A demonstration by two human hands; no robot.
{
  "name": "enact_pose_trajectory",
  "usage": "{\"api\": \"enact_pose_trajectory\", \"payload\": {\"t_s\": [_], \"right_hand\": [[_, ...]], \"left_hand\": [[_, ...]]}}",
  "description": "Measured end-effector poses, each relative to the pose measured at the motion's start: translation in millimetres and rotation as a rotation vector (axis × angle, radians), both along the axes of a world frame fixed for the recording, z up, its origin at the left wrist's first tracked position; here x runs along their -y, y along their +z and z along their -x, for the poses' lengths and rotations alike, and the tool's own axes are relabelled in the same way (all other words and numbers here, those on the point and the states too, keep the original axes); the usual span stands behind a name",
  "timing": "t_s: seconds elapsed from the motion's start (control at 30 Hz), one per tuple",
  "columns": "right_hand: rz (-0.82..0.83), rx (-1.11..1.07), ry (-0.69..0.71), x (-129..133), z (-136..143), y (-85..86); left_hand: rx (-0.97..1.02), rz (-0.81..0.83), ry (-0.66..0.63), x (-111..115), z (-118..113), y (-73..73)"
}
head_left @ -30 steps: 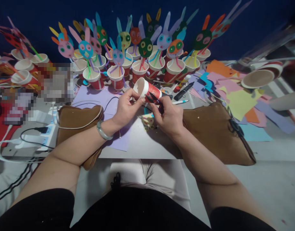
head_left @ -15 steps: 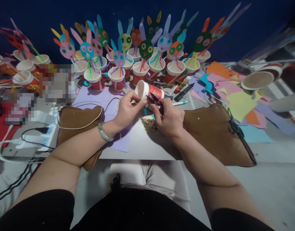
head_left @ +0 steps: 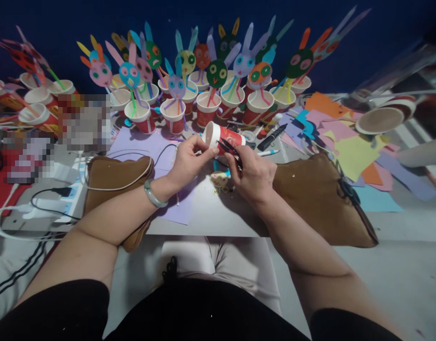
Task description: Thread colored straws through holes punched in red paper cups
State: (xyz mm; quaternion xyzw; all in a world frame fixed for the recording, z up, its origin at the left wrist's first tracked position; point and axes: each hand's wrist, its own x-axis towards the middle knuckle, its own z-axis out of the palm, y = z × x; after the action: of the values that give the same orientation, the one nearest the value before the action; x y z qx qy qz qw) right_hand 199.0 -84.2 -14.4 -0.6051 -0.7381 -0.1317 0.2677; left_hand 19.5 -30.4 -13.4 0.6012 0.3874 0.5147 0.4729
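Observation:
A red and white paper cup is tipped on its side, its white mouth facing left. My left hand is closed in a pinch at the lower edge of that mouth. Dark scissors are in my right hand, their blades slightly parted and pointing left in front of the cup. Fingers partly hide the grip of both hands. Below them on the table lies a small yellow paper face with blue pieces and round "Hi" tags.
Several paper cups holding paper rabbit figures line the back. Brown cushions lie under both forearms. Coloured paper scraps spread on the right, near a black marker. A power strip with cables is at left.
The cup has shifted slightly right and down. Both hands have moved a little the same way, and the scissors are still in my right hand.

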Motion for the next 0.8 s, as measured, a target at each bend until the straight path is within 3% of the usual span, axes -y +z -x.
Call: {"api": "enact_pose_trajectory", "payload": {"t_s": [0.8], "right_hand": [[-0.002,-0.015,0.032,-2.9,-3.1,2.9]], "left_hand": [[0.048,0.084,-0.045,-8.3,1.7,5.2]]}}
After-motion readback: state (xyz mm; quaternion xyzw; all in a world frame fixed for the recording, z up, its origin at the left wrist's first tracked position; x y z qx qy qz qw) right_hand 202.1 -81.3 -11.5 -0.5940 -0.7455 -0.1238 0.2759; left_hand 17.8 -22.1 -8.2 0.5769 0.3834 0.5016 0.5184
